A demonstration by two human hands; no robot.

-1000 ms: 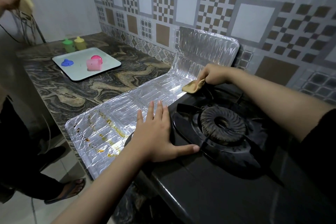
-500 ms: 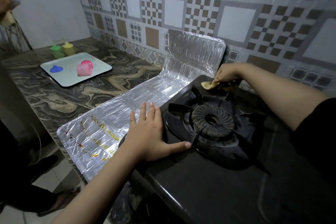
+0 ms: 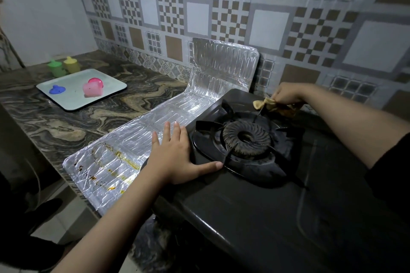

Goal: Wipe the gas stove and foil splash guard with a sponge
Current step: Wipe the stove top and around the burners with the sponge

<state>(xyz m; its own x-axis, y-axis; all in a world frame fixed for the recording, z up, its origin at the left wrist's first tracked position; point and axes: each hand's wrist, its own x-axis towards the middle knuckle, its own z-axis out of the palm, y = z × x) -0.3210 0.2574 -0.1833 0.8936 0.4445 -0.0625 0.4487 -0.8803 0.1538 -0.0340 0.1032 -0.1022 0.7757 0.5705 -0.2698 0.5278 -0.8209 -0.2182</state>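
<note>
A black gas stove fills the lower right, with a round burner under a black pan support. At the stove's far edge my right hand is shut on a crumpled yellow sponge, pressed against the back of the pan support. My left hand lies flat with fingers spread on the stove's left edge, overlapping the foil splash guard. The foil lies flat on the counter left of the stove and bends up against the tiled wall. Brown grease streaks mark its near end.
A white tray with a blue lid and a pink cup sits on the marbled counter at the left. Green and yellow small cups stand behind it. The patterned tile wall runs along the back. The counter's front edge drops to the floor at the left.
My right hand has carried the sponge rightward from the foil's upright part along the stove's back edge. The left hand has stayed flat in place. The view has shifted right.
</note>
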